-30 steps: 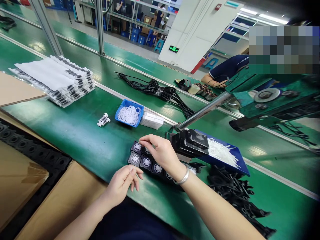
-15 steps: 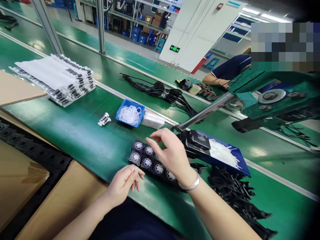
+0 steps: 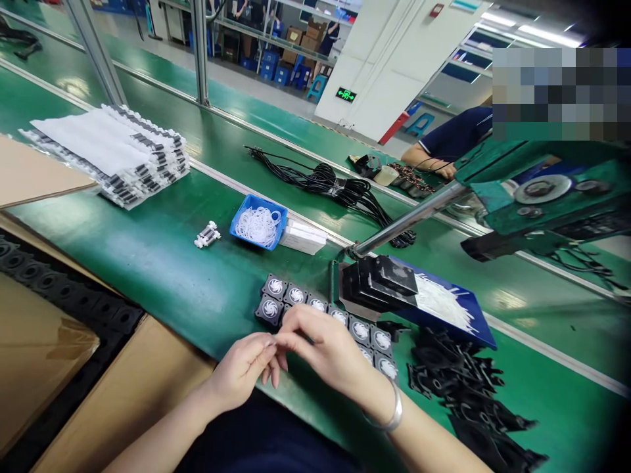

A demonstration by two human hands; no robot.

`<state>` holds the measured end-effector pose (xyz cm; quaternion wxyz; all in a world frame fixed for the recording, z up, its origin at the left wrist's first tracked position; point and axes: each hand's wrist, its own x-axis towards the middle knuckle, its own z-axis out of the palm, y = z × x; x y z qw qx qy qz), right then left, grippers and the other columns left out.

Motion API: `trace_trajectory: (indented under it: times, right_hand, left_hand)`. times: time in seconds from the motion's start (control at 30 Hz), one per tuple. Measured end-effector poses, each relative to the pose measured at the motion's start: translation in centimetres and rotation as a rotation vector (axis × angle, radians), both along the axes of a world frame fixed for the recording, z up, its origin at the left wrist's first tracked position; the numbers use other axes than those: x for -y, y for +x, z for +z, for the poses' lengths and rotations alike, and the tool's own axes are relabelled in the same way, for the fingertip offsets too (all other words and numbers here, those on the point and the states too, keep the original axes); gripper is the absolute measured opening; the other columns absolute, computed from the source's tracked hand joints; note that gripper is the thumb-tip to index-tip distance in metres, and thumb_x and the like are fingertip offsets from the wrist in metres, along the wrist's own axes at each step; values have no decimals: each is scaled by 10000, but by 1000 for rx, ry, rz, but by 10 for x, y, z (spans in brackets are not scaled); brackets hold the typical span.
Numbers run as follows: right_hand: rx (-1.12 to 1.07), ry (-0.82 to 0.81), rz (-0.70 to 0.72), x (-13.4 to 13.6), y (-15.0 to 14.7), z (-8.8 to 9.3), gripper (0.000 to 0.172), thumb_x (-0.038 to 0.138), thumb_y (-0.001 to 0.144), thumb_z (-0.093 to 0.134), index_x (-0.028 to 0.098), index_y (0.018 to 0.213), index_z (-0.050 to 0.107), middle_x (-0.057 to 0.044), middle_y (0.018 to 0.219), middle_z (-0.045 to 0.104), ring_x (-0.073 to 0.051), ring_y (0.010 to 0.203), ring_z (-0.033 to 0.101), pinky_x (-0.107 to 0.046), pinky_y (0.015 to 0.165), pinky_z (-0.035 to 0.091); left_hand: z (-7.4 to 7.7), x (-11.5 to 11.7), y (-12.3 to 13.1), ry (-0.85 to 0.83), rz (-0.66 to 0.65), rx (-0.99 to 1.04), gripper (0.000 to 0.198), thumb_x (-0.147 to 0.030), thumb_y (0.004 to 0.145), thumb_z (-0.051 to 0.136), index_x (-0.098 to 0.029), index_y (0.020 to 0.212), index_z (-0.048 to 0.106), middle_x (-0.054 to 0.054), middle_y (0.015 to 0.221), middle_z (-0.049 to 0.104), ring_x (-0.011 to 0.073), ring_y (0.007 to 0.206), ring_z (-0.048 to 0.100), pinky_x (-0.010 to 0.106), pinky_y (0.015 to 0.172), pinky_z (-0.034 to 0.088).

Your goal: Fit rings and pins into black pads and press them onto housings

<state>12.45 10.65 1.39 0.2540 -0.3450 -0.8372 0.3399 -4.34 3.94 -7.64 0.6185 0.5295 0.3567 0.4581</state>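
My left hand point(image 3: 246, 364) and my right hand point(image 3: 320, 345) meet fingertip to fingertip over the front edge of the green bench. Both are closed in a pinch; anything between the fingertips is too small or hidden to make out. Just beyond them lie two rows of square black parts with white swirl-shaped centres point(image 3: 269, 307), partly covered by my right hand. A blue bin point(image 3: 235, 230) of thin white rings stands farther off, beside a small white box point(image 3: 303, 238). Left of that bin lie a few small white-and-dark pieces point(image 3: 207, 234).
A green press point(image 3: 542, 190) with a steel column overhangs the right side. Near it are a blue tray point(image 3: 486, 335) of white strips and piled black parts point(image 3: 458, 374). Black cables point(image 3: 325, 180), a white stack point(image 3: 108, 154) and cardboard boxes point(image 3: 148, 387) surround the bench. A co-worker's arm point(image 3: 428, 154) shows behind.
My right hand has come down and left from above the black parts, and its fingertips now meet my left hand's. The left hand has barely moved.
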Motion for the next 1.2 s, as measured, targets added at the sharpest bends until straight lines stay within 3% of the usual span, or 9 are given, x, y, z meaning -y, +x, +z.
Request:
trace_trajectory:
  times: [0.13, 0.37, 0.5, 0.63, 0.77, 0.83, 0.93, 1.03, 1.2]
  right_hand:
    - [-68, 54, -216, -13, 1, 2, 111, 275, 981, 576, 222, 968, 673, -20, 916, 747, -158, 833, 712, -261, 762, 558]
    - [4, 268, -135, -22, -9, -18, 158, 263, 1018, 502, 210, 1014, 650, -26, 913, 748, -164, 821, 710, -278, 745, 558]
    - [70, 327, -97, -23, -11, -23, 158, 283, 1014, 514, 197, 934, 620, -22, 823, 698, -159, 752, 652, -279, 696, 518]
    - [178, 442, -61, -26, -10, -12, 245, 404, 968, 580, 190, 851, 554, -24, 754, 596, -176, 719, 556, -310, 680, 471]
    - [96, 554, -253, -33, -4, 12, 243, 413, 952, 614, 192, 902, 524, -31, 800, 555, -177, 739, 529, -316, 687, 461]
    - [87, 526, -286, -37, 0, 18, 163, 322, 981, 576, 201, 883, 525, -25, 802, 550, -169, 734, 534, -309, 681, 464]
    - [176, 423, -200, -43, 3, 13, 89, 276, 985, 564, 198, 1027, 574, -56, 937, 590, -191, 841, 586, -334, 748, 508]
    - [246, 375, -114, -50, 0, -2, 234, 248, 980, 566, 197, 1209, 568, -89, 1080, 587, -219, 973, 599, -372, 841, 534]
    - [291, 397, -58, -57, -12, -13, 102, 210, 978, 553, 178, 956, 648, -71, 969, 592, -205, 881, 594, -361, 784, 540]
  left_hand:
    - [-1, 1, 2, -43, 13, 70, 350, -388, 1032, 410, -131, 1080, 643, 56, 860, 629, 102, 605, 636, 214, 527, 460]
    - [0, 0, 2, -23, 23, 38, 362, -390, 1032, 408, -118, 1048, 647, 52, 848, 626, 92, 599, 631, 203, 529, 463]
    - [2, 0, 2, -13, 23, 16, 378, -398, 1034, 397, -112, 1041, 643, 52, 847, 623, 87, 592, 627, 198, 530, 466]
    - [2, 0, 2, 3, 17, -4, 377, -397, 1035, 395, -115, 1038, 645, 49, 849, 618, 86, 599, 627, 193, 534, 467]
    - [1, 0, 1, 15, 10, -12, 375, -389, 1038, 386, -119, 1046, 646, 50, 861, 615, 82, 601, 622, 192, 537, 467]
    - [1, 0, 1, 21, 6, -14, 375, -386, 1039, 384, -119, 1048, 647, 51, 862, 614, 82, 603, 621, 193, 537, 466]
    - [1, 0, 1, 31, 5, -21, 374, -384, 1039, 384, -119, 1046, 649, 52, 865, 616, 82, 607, 622, 195, 544, 470]
    - [1, 0, 1, 38, 6, -28, 380, -390, 1038, 385, -117, 1039, 649, 53, 863, 617, 85, 608, 622, 196, 543, 472]
    - [2, 0, 1, 44, 17, -43, 384, -391, 1040, 379, -113, 1036, 644, 55, 864, 622, 83, 609, 621, 193, 543, 470]
